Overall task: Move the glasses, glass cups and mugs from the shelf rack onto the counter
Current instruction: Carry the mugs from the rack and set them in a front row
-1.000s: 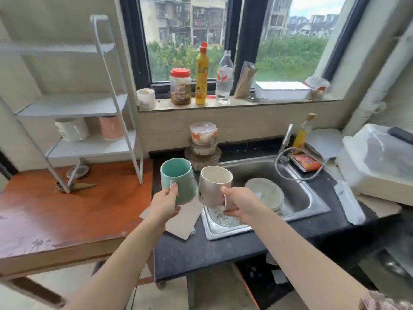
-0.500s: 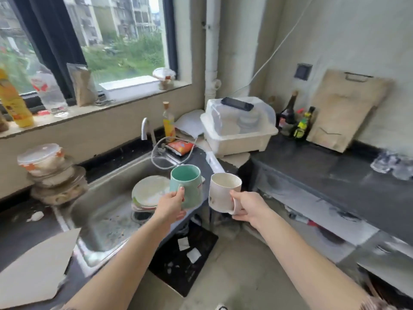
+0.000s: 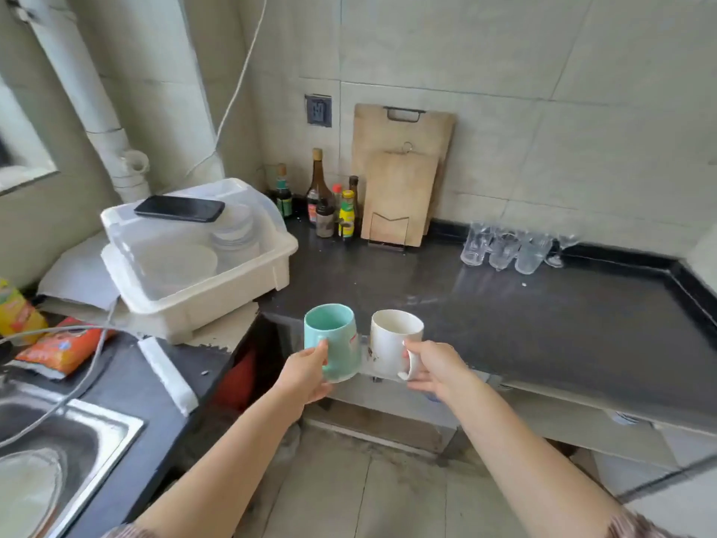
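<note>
The left hand point(image 3: 306, 376) grips a green mug point(image 3: 333, 339) and the right hand point(image 3: 434, 368) grips a white mug point(image 3: 392, 343) by its handle. Both mugs are upright, side by side, in the air at the near edge of the dark bench point(image 3: 543, 324). At the back of the bench stand clear glasses point(image 3: 504, 246), with bottles point(image 3: 329, 203) and cutting boards point(image 3: 399, 188) to their left.
</note>
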Demonstrator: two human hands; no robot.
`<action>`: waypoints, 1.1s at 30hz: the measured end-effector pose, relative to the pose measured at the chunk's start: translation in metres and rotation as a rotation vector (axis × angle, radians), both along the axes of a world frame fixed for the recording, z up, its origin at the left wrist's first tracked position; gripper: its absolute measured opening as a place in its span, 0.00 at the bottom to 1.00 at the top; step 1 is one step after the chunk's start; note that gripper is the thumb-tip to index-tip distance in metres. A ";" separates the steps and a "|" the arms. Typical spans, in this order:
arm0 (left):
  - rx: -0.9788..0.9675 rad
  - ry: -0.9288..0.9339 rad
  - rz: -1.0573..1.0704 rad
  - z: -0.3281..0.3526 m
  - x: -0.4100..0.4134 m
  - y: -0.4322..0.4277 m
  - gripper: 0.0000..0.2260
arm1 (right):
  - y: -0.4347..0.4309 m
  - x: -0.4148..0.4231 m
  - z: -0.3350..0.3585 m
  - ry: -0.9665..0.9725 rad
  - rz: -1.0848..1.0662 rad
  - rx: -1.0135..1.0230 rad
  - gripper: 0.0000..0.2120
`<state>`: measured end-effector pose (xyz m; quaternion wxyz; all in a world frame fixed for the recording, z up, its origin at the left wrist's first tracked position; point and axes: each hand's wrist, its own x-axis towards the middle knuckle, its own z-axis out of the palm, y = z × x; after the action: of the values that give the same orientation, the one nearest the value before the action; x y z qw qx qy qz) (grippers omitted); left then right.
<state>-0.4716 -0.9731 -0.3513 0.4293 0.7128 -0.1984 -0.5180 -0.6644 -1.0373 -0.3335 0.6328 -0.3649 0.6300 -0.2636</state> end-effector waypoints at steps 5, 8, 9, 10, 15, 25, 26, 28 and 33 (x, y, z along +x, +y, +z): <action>0.033 -0.015 -0.134 -0.004 -0.047 -0.087 0.14 | -0.055 -0.054 0.000 -0.008 -0.160 0.049 0.06; 0.044 0.001 -0.190 -0.008 -0.077 -0.133 0.15 | -0.086 -0.084 -0.002 0.007 -0.229 0.045 0.08; 0.050 0.006 -0.206 -0.010 -0.087 -0.147 0.15 | -0.096 -0.093 -0.003 0.016 -0.252 0.046 0.08; 0.055 0.000 -0.229 -0.013 -0.097 -0.160 0.15 | -0.106 -0.103 -0.005 0.021 -0.273 0.051 0.07; 0.041 0.031 -0.277 -0.029 -0.146 -0.227 0.14 | -0.163 -0.148 -0.014 0.042 -0.342 0.068 0.07; 0.082 0.079 -0.235 -0.060 -0.240 -0.358 0.11 | -0.298 -0.235 -0.041 0.092 -0.321 0.151 0.09; 0.089 0.079 -0.228 -0.063 -0.247 -0.368 0.11 | -0.310 -0.242 -0.044 0.097 -0.312 0.159 0.11; 0.092 0.058 -0.234 -0.070 -0.255 -0.386 0.11 | -0.332 -0.254 -0.050 0.100 -0.305 0.177 0.11; 0.085 0.027 -0.216 -0.096 -0.267 -0.411 0.12 | -0.366 -0.265 -0.071 0.062 -0.337 0.223 0.07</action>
<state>-0.7386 -1.3838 -0.4474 0.3428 0.6979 -0.2461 -0.5786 -0.9296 -1.4032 -0.4042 0.5965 -0.1899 0.7266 -0.2833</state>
